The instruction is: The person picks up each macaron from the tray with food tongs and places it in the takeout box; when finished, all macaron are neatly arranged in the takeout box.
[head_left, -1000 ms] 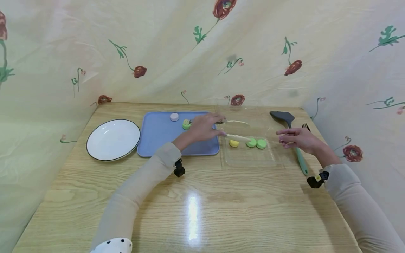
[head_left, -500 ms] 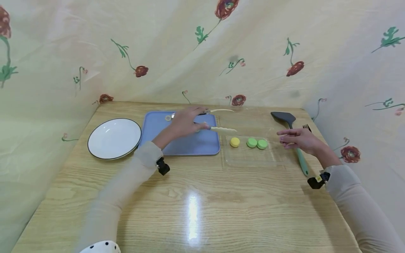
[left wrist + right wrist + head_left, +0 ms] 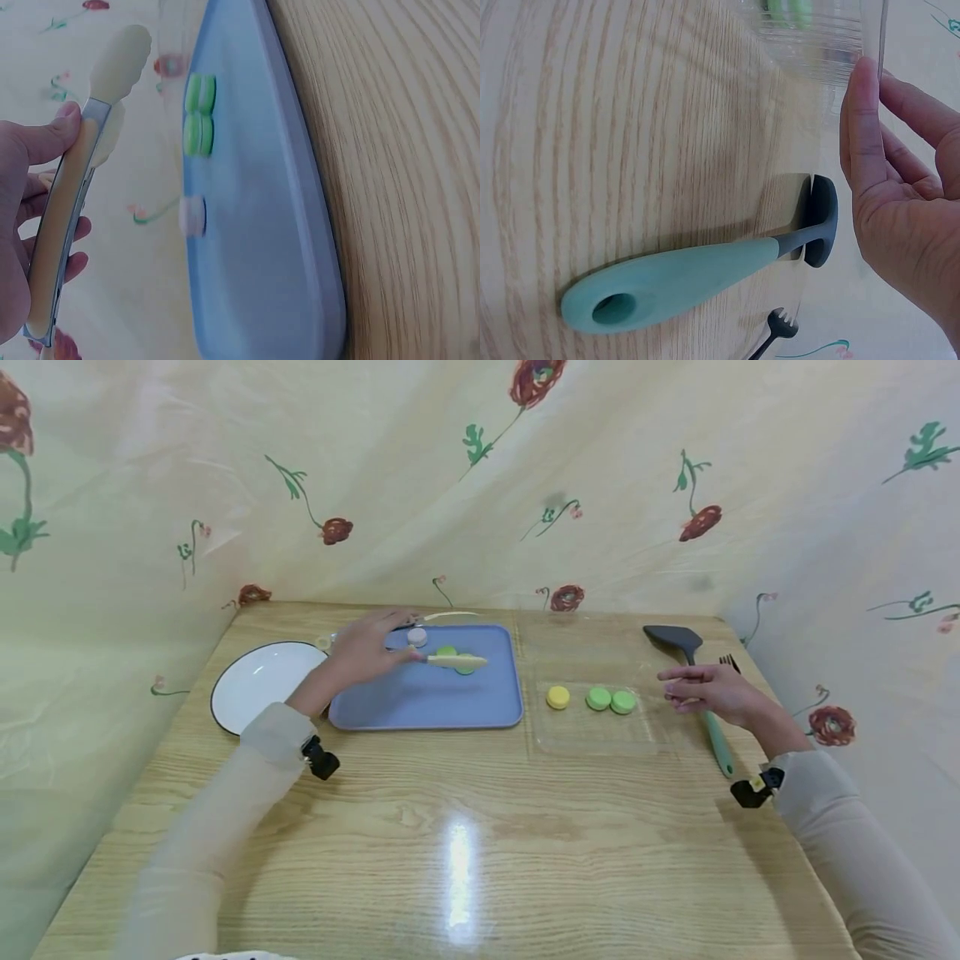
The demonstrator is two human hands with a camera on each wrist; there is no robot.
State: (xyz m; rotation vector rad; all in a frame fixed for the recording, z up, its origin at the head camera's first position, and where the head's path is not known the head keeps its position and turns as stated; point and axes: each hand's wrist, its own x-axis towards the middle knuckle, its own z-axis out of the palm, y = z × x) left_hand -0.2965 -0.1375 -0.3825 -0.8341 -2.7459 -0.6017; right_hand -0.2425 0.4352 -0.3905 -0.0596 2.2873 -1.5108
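My left hand [image 3: 362, 647] grips a pair of tongs [image 3: 71, 187] with cream tips, above the left end of the blue tray [image 3: 420, 714]. The tips stand apart with nothing between them. On the tray lie two green macarons [image 3: 199, 112] side by side and a pale pink macaron [image 3: 417, 637]. My right hand [image 3: 705, 693] pinches the edge of a clear plastic lid [image 3: 873, 34] between thumb and fingers. The lid stands raised over a clear plastic container [image 3: 585, 739], which holds a yellow macaron [image 3: 557, 697] and two green macarons [image 3: 611, 701].
A white plate [image 3: 251, 689] with a dark rim stands left of the tray, partly behind my left forearm. A spatula [image 3: 675, 281] with a green handle lies right of the container. Beside it is a dark fork [image 3: 782, 324]. The patterned cloth [image 3: 480, 527] hangs behind the table.
My left hand has moved left with the tongs, from the container's edge across the tray, uncovering the green macarons there. My right hand has stayed in place with the lid.
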